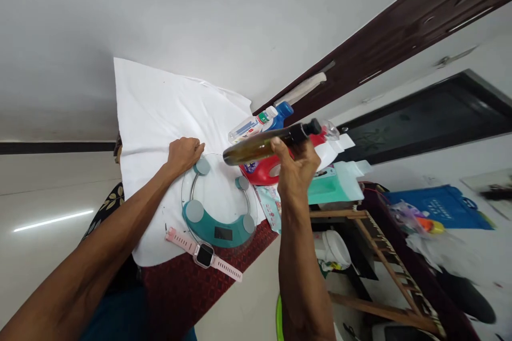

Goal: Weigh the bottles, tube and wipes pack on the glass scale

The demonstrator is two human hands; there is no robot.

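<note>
My right hand (298,162) grips a dark amber bottle (260,146) with a black top, holding it tilted nearly on its side above the other bottles. My left hand (184,155) is curled closed on the white cloth (160,101), by the far left edge of a round glass bathroom scale (218,232). Whatever lies inside those fingers, if anything, is hidden. The scale has a teal band, grey round pads and a small dark display. Just in front of it lies a smartwatch (204,254) with a pink strap.
Behind the held bottle stand a clear bottle (248,130), a blue-capped bottle (285,110), a red jug (262,173) and a teal container (324,189). A wooden rack (392,256) and a white bucket (336,249) are at the right. A wall rises behind the cloth.
</note>
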